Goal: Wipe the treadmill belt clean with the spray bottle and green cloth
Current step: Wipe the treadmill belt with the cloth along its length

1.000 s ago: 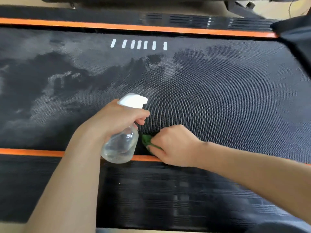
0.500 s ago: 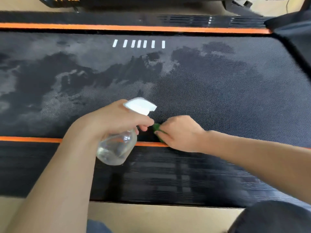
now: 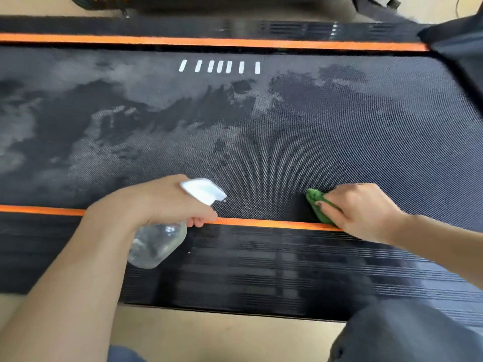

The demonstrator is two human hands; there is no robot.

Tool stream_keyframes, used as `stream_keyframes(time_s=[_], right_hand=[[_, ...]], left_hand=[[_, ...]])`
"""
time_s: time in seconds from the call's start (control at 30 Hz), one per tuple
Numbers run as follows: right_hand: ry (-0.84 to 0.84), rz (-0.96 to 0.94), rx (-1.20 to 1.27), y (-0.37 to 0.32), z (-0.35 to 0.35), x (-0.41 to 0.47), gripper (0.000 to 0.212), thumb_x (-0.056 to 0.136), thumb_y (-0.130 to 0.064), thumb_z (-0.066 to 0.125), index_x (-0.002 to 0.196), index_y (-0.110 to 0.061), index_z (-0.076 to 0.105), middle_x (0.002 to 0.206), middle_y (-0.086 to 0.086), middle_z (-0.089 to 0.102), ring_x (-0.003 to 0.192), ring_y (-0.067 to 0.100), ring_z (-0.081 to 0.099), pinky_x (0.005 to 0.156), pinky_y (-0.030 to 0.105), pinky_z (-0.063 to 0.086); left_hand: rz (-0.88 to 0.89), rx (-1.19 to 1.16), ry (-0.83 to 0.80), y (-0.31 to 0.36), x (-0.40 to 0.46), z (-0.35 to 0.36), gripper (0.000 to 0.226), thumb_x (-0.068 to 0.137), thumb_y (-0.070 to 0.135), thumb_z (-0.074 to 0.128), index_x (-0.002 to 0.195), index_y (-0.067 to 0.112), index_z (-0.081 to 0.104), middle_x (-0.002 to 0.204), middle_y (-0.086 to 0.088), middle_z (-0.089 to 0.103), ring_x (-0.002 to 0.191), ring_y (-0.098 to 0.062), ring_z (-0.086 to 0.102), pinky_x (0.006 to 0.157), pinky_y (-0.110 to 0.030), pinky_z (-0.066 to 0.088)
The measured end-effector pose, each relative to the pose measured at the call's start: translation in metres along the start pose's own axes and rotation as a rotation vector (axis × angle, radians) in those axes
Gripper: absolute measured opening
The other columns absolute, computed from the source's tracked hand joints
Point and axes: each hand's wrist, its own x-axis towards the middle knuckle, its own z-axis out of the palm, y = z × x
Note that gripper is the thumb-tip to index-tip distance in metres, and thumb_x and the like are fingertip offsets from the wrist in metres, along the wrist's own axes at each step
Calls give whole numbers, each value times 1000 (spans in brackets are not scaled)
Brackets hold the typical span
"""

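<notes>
The treadmill belt [image 3: 313, 142] fills the view, patched pale and dark on its left and more even on the right, probably wet from spray; the near side rail [image 3: 261, 259], edged by an orange strip [image 3: 256, 222], borders it. The left hand [image 3: 167, 202] grips the spray bottle [image 3: 159, 241] at the neck, nozzle aimed over the belt, likely kept ready for another squirt; the right hand [image 3: 363, 210] presses the bunched green cloth [image 3: 317, 205] flat on the belt's near edge, just beside the strip, well placed for wiping.
</notes>
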Motion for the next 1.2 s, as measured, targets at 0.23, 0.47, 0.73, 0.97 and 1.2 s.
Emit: stream_keyframes(time_s=[0.23,0.47,0.73,0.97,1.2], right_hand=[[15,20,11,-4,-2,0,38,96,-43,38,66,-21,47,65,-6,55,59,26,56,51,34,46],[-4,24,12,-5,-2,-1,39,96,-44,37,67,-21,46,66,-6,55,61,26,56,52,35,46],[-55,-25,33,-47,-12,32,56,95,-55,17,72,-20,55,73,-7,57,70,24,61,58,36,49],[-179,-198,137,-178,-2,149,34,104,-43,29,84,-26,51,74,-1,55,75,29,58,64,36,44],[-197,-272,12,-115,-12,98,40,102,-47,22,78,-26,45,87,0,63,81,28,61,64,34,41]], left_hand=[[-11,53,42,5,-7,1,33,73,47,75,68,15,73,83,-1,76,74,-20,68,80,-41,56],[54,-51,48,-8,-16,-4,28,84,41,78,78,13,78,77,5,79,79,-14,72,82,-34,56],[81,-142,153,-14,-13,-12,29,80,49,81,84,20,82,87,-2,79,75,-13,71,76,-31,54],[42,-246,354,-35,-2,-27,25,86,48,78,82,23,81,83,6,81,87,-15,74,74,-33,54],[36,-273,338,-38,4,-27,33,83,55,75,77,22,79,80,13,79,93,-14,71,86,-34,52]])
